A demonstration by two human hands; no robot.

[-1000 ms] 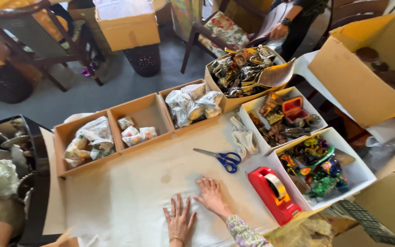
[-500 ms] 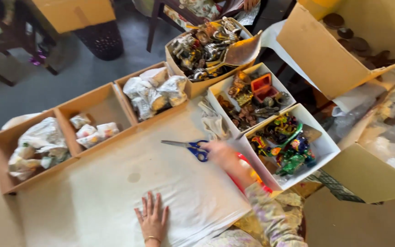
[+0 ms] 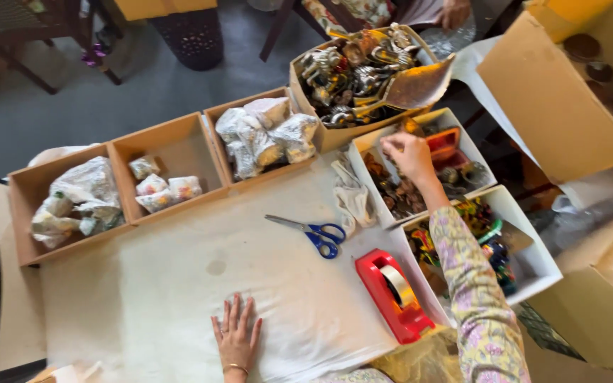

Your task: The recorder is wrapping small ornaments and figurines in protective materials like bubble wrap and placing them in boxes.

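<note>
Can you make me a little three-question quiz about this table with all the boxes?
1. True or false: the left hand lies flat on the white cloth.
2. What is the right hand reaching into? A) a white box of small trinkets B) a brown box of wrapped bundles C) a black basket
3. What colour are the handles of the scissors?

Key
1. True.
2. A, the white box.
3. Blue.
</note>
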